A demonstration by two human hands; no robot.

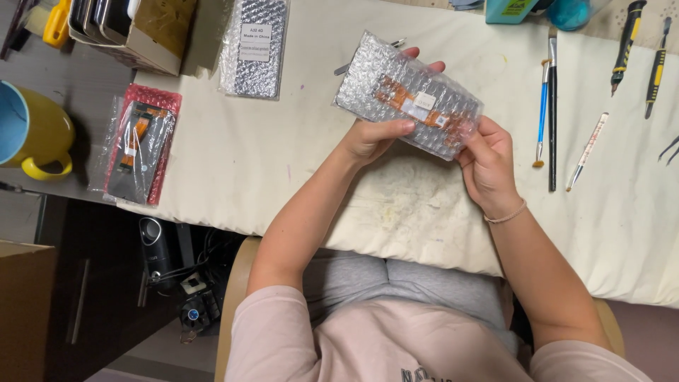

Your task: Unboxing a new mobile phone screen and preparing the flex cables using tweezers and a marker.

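Both my hands hold a clear bubble-wrap pouch (407,102) above the white cloth-covered table (269,163). Inside the pouch lies a flat dark part with an orange ribbon cable and a small white label. My left hand (375,134) grips the pouch's near left edge, thumb on top and fingers behind it. My right hand (488,163) pinches the lower right corner. A metal tweezer tip (396,44) pokes out behind the pouch.
A second bubble-wrapped part (254,46) lies at the far left, a pink-wrapped one (138,145) at the left edge. A yellow mug (32,131) stands on the side desk. Brushes (548,99), a pen-like tool (587,152) and screwdrivers (626,42) lie to the right.
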